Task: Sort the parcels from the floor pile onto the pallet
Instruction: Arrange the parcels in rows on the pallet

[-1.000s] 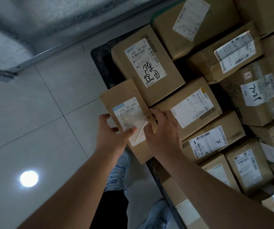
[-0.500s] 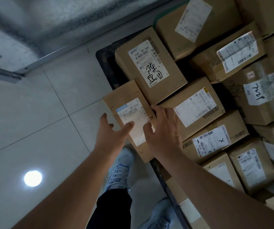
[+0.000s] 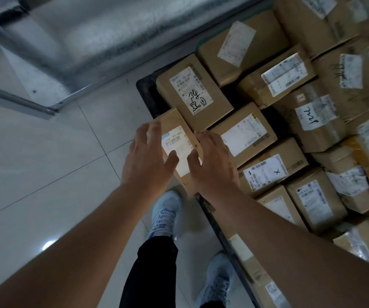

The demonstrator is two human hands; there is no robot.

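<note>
A small flat cardboard parcel (image 3: 175, 126) with a white label lies at the near-left edge of the black pallet (image 3: 144, 90), overhanging its rim. It rests against a larger box with black handwriting (image 3: 192, 92) and a labelled box (image 3: 243, 134). My left hand (image 3: 148, 156) hovers over the parcel's left side with its fingers spread and relaxed. Over the right side, my right hand (image 3: 212, 165) has straight fingers, the tips close to the parcel's right edge. Neither hand grips it. Both hands cover the parcel's near half.
Several labelled brown boxes (image 3: 285, 72) pack the pallet to the right. My two pale shoes (image 3: 165, 212) stand on the tiled floor (image 3: 45, 163) next to the pallet's edge. A metal rail (image 3: 23, 101) and a grey wall run along the upper left.
Both hands gripped the small parcel a second ago; they have let go and lifted slightly, fingers spreading. The parcel has settled against the neighbouring boxes. The camera has tipped downwards.
</note>
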